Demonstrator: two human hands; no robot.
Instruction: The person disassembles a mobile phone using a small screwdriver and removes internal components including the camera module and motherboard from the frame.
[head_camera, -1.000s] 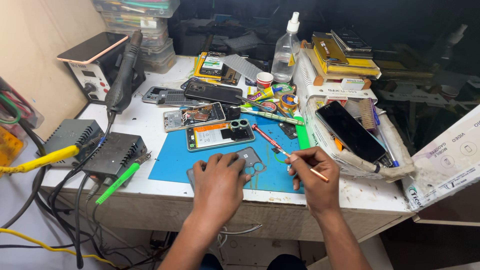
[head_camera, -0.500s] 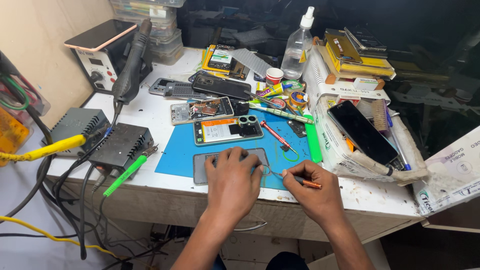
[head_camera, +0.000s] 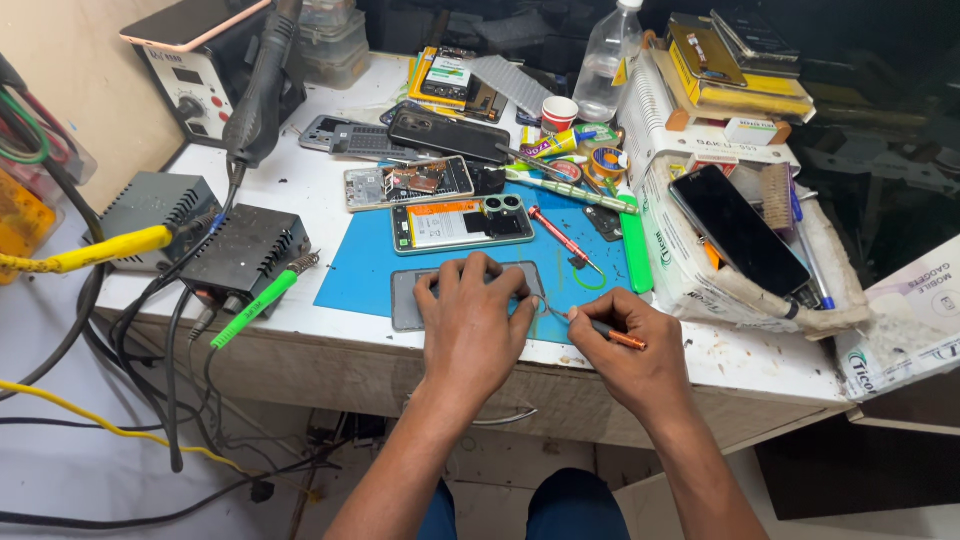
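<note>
Two bare hands work at the near edge of a cluttered repair bench (head_camera: 330, 205), seen from a camera worn on the head. I see the left hand (head_camera: 478, 325) laid flat on a grey phone back cover (head_camera: 412, 298), fingers spread and pressing it down onto a blue work mat (head_camera: 365, 265). The right hand (head_camera: 625, 345) sits just beside it, fingers pinching a thin orange-handled screwdriver (head_camera: 610, 333) whose tip points at the cover's right edge; I cannot tell whether the tip touches it.

Just behind the cover, on the same mat, lies an opened phone (head_camera: 462, 222) face down, its orange battery and camera cluster showing, so the back is already off. A second stripped phone (head_camera: 408, 184) rests behind that, and a red-handled tool (head_camera: 562, 238) lies on the mat to the right.

By my judgement the opening step is done and the work now centres on the loose cover; the phone is not yet closed up, and I see no screws well enough to count what remains.

At the left stand two dark power boxes (head_camera: 245, 250) with green and yellow probes, and a soldering station at the back. At the right a black phone (head_camera: 738, 230) lies on a white box (head_camera: 690, 270), with bottles, tape and packets crowded behind.
</note>
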